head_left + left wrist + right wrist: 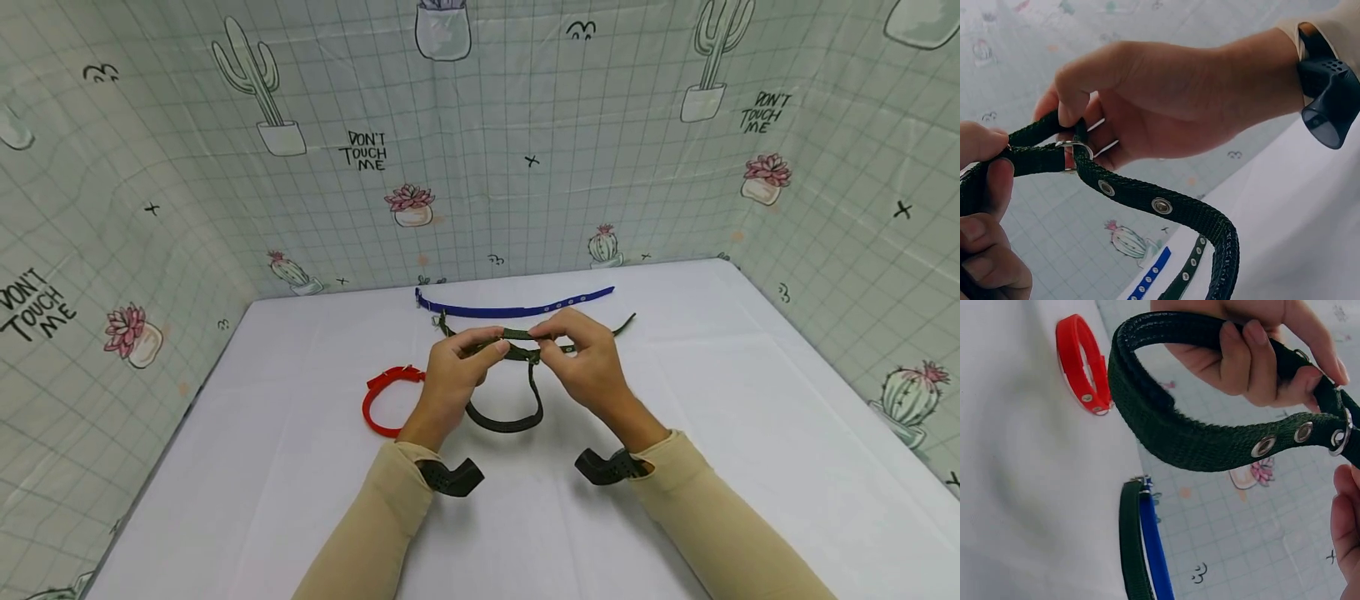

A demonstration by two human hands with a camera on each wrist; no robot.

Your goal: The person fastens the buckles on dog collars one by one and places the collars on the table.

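Two hands, left hand [450, 371] and right hand [588, 358], pinch the dark green collar [506, 417] either side of its metal buckle [1074, 147], steadying the strap there.

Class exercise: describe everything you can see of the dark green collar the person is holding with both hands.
The dark green collar is a woven, nylon-looking strap with stitched edges, a row of metal eyelets and a metal buckle ring. It is bent into a loop that hangs above the white table. The left hand and the right hand each pinch the strap near the buckle, where the end passes through the ring. Whether it is fully fastened cannot be told.
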